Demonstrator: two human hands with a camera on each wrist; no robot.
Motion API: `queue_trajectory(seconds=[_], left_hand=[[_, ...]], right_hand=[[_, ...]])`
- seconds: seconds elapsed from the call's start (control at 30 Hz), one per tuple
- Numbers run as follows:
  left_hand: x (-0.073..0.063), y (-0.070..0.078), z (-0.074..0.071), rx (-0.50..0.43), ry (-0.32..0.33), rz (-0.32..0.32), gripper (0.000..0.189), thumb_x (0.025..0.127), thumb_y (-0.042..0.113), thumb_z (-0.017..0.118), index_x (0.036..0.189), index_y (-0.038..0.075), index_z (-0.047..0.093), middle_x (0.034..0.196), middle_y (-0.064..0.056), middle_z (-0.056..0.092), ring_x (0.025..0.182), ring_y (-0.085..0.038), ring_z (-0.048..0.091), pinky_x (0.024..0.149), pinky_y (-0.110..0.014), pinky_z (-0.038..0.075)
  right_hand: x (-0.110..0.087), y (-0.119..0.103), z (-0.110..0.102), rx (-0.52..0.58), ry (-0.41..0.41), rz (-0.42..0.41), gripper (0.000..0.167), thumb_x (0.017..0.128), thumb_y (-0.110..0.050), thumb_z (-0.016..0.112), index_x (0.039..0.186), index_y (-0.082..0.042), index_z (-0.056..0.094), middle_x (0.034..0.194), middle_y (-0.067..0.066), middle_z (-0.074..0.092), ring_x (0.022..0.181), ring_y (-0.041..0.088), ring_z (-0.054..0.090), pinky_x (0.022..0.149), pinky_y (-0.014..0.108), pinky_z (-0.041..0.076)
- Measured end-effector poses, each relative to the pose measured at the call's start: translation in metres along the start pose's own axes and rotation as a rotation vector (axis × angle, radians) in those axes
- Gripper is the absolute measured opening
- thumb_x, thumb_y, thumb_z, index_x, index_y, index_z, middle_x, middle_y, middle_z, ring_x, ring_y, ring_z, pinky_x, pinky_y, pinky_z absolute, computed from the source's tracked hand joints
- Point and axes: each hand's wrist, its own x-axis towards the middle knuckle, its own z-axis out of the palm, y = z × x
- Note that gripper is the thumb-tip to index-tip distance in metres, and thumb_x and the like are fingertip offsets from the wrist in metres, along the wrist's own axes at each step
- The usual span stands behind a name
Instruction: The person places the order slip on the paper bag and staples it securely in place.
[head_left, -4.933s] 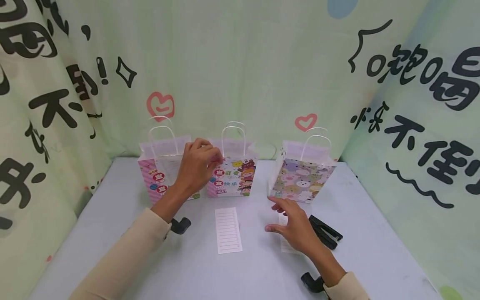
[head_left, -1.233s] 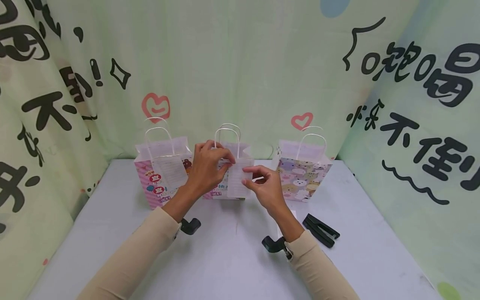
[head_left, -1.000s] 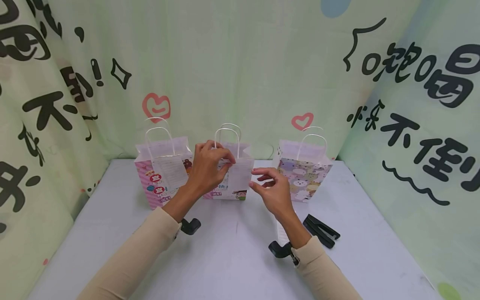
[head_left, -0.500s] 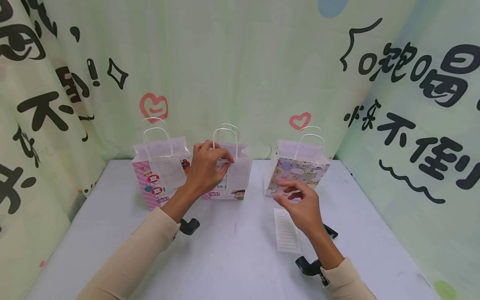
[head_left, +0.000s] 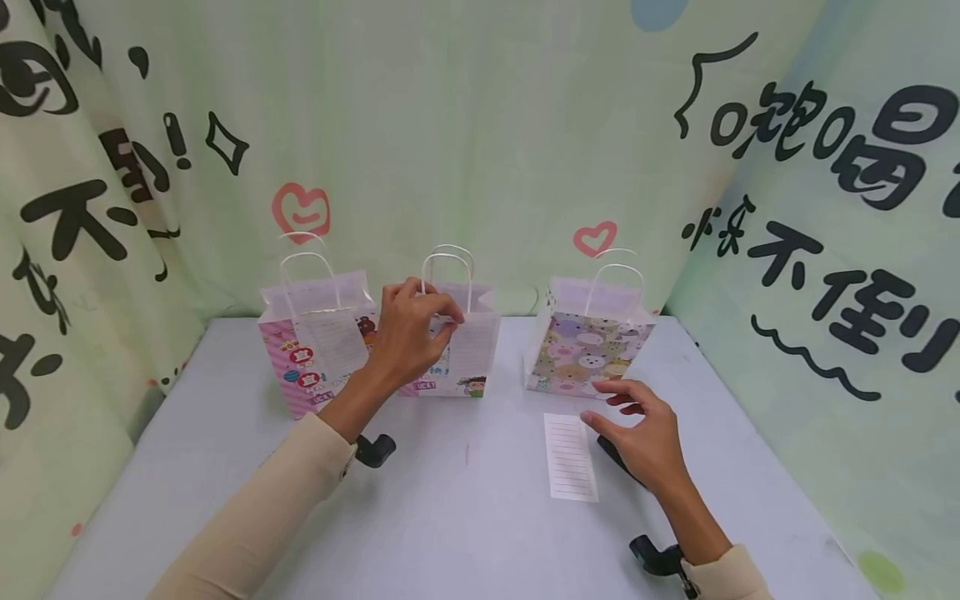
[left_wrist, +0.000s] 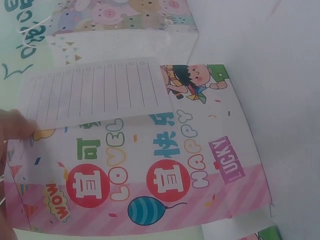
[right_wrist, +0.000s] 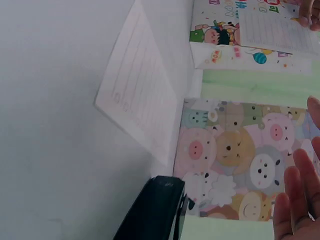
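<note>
My left hand (head_left: pixel 412 329) pinches a lined paper slip (left_wrist: pixel 100 92) against the upper front of the middle gift bag (left_wrist: pixel 120 185), thumb at the slip's end. The slip hangs down over the printed panel. Away to the right, my right hand (head_left: pixel 645 429) holds nothing, thumb and fingers spread apart. It hovers over a black stapler (right_wrist: pixel 155 210), mostly hidden beneath it in the head view. Another lined slip (head_left: pixel 572 458) lies on the table just left of that hand. Behind it stands the right gift bag (head_left: pixel 585 350), printed with animal faces.
The left gift bag (head_left: pixel 296 367) stands beside the middle one, with a lined slip (head_left: pixel 337 346) on its front. All three bags have upright white handles. A pale curtain (head_left: pixel 495 167) with black lettering encloses the white table (head_left: pixel 450 517) at the back and sides.
The slip in my left hand lay on the table 4.9 s ago and now hangs on the middle bag. My right hand has left that slip and moved right and nearer, over the stapler.
</note>
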Motion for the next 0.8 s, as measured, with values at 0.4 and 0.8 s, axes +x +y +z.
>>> queue_trajectory(seconds=[0.4, 0.8], left_hand=[[0.0, 0.0, 0.002, 0.0, 0.007, 0.003, 0.006, 0.091, 0.013, 0.084, 0.096, 0.012, 0.081, 0.098, -0.007, 0.082, 0.104, -0.027, 0.057, 0.105, -0.051, 0.038], [0.0, 0.001, 0.001, 0.008, 0.001, 0.001, 0.007, 0.09, 0.012, 0.084, 0.097, 0.013, 0.081, 0.098, -0.007, 0.082, 0.104, -0.027, 0.058, 0.105, -0.052, 0.037]], right_hand=[[-0.014, 0.033, -0.021, -0.157, -0.071, 0.052, 0.061, 0.08, -0.025, 0.095, 0.134, -0.014, 0.069, 0.13, 0.011, 0.072, 0.113, 0.026, 0.062, 0.092, 0.039, 0.048], [-0.013, 0.063, -0.025, -0.242, -0.229, 0.158, 0.068, 0.079, -0.032, 0.096, 0.137, -0.012, 0.068, 0.129, 0.017, 0.072, 0.117, 0.035, 0.063, 0.094, 0.049, 0.051]])
